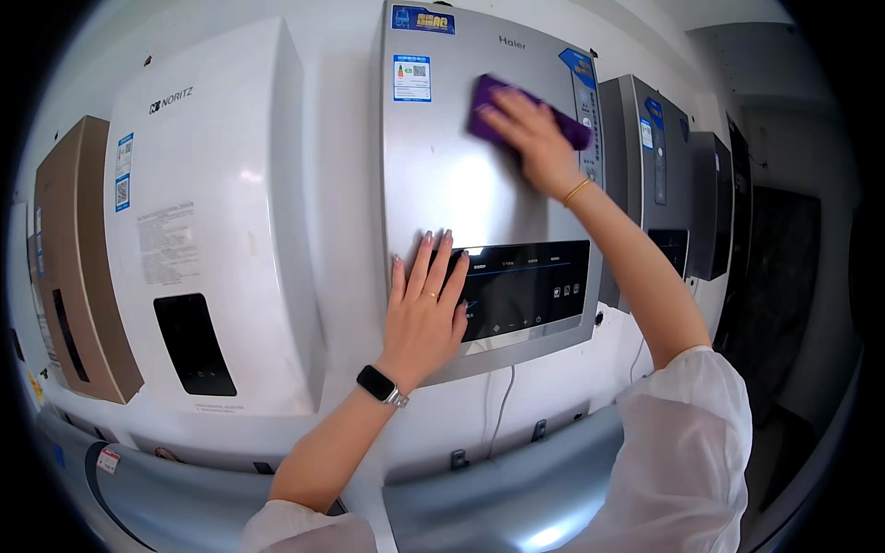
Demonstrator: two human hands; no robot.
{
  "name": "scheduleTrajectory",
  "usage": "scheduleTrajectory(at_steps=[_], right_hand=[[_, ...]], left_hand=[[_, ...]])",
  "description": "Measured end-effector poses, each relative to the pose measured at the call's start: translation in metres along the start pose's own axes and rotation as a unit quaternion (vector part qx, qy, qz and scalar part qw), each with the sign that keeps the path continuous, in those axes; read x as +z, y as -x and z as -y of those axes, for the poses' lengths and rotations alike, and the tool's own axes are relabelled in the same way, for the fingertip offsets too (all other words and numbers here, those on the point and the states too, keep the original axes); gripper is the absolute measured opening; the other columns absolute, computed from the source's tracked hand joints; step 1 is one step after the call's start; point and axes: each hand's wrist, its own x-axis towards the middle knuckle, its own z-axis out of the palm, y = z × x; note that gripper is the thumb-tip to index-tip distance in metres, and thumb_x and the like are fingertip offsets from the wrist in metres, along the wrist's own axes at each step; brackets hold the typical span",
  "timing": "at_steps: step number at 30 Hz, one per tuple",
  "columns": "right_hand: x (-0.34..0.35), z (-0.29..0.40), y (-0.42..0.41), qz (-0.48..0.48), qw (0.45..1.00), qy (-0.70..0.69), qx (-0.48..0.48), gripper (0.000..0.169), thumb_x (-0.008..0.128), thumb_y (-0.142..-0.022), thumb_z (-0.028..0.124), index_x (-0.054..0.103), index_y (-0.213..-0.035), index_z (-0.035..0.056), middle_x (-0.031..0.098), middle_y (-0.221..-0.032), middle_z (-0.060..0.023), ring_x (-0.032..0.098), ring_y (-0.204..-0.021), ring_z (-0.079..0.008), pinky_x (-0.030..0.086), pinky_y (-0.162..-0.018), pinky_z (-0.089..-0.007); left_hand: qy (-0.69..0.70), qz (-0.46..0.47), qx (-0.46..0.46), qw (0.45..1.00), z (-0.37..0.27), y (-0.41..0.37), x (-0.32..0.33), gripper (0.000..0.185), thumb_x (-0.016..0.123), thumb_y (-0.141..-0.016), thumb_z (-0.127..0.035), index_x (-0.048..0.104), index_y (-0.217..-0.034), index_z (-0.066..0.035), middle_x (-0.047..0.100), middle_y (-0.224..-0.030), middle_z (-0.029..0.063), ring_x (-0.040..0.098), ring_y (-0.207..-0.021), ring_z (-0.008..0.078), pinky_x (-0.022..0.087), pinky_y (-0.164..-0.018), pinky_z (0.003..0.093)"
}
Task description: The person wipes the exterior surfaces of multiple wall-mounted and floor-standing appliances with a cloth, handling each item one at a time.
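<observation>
A silver Haier wall-mounted water heater (442, 173) hangs straight in front of me. My right hand (529, 131) presses a folded purple cloth (484, 104) against the upper right of its front, beside a blue-and-grey sticker strip (586, 104). Fingers and cloth are slightly blurred. Lower down, my left hand (423, 318) lies with fingers spread on the heater's lower left, partly covering the glossy black control panel (525, 287). It holds nothing. Two more stickers, an upper blue one (423, 19) and an energy label (412, 78), are on the heater's upper left.
To the left hang a white Noritz water heater (214, 166) and a brown one (83, 263). Dark grey heaters (657, 145) line the wall on the right. Below, large silver cylindrical tanks (511, 504) lie horizontally. A thin cable (502, 408) runs down towards a wall bracket (459, 459).
</observation>
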Motion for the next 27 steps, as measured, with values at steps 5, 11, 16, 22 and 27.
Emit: scheduleTrajectory(at_steps=[5, 11, 16, 22, 27], right_hand=[[0.017, -0.087, 0.024, -0.077, 0.911, 0.032, 0.405, 0.066, 0.054, -0.080, -0.003, 0.046, -0.142, 0.0206, 0.043, -0.148, -0.0110, 0.037, -0.139, -0.0314, 0.028, -0.110, -0.0602], [0.027, -0.107, -0.001, -0.076, 0.820, -0.015, 0.568, 0.062, 0.050, -0.083, 0.008, 0.045, -0.144, 0.0212, 0.034, -0.154, -0.0120, 0.027, -0.144, -0.0313, 0.021, -0.110, -0.0671], [0.033, -0.043, -0.062, -0.137, 0.929, -0.085, 0.333, 0.055, 0.046, -0.083, 0.002, 0.053, -0.135, 0.0183, 0.043, -0.146, -0.0136, 0.033, -0.140, -0.0306, 0.022, -0.110, -0.0630], [0.017, 0.065, -0.084, 0.012, 0.981, -0.110, -0.159, 0.060, 0.049, -0.086, -0.001, 0.046, -0.140, 0.0246, 0.033, -0.154, -0.0067, 0.027, -0.144, -0.0258, 0.023, -0.116, -0.0523], [0.023, 0.046, -0.114, -0.025, 0.993, -0.087, -0.078, 0.067, 0.048, -0.084, -0.005, 0.045, -0.142, 0.0261, 0.032, -0.155, -0.0039, 0.025, -0.145, -0.0218, 0.017, -0.120, -0.0497]], left_hand=[[-0.054, -0.018, 0.025, 0.998, 0.007, -0.009, 0.005, 0.058, 0.063, -0.088, -0.027, 0.046, -0.141, -0.012, 0.030, -0.155, 0.0137, 0.024, -0.144, 0.0323, 0.020, -0.113, 0.0563], [-0.082, -0.019, 0.028, 0.996, 0.009, -0.007, 0.010, 0.059, 0.062, -0.089, -0.033, 0.045, -0.142, -0.014, 0.029, -0.155, 0.0138, 0.025, -0.144, 0.0326, 0.021, -0.113, 0.0551], [-0.079, -0.019, 0.034, 0.996, 0.005, -0.010, 0.010, 0.060, 0.062, -0.089, -0.033, 0.045, -0.142, -0.013, 0.029, -0.155, 0.0150, 0.025, -0.143, 0.0338, 0.022, -0.113, 0.0557], [-0.092, -0.018, 0.030, 0.995, 0.011, -0.007, 0.010, 0.060, 0.062, -0.088, -0.034, 0.046, -0.142, -0.013, 0.028, -0.155, 0.0154, 0.025, -0.143, 0.0340, 0.023, -0.112, 0.0563], [-0.087, -0.018, 0.033, 0.995, 0.010, -0.007, 0.014, 0.060, 0.062, -0.088, -0.035, 0.045, -0.142, -0.013, 0.028, -0.155, 0.0151, 0.024, -0.143, 0.0340, 0.023, -0.112, 0.0566]])
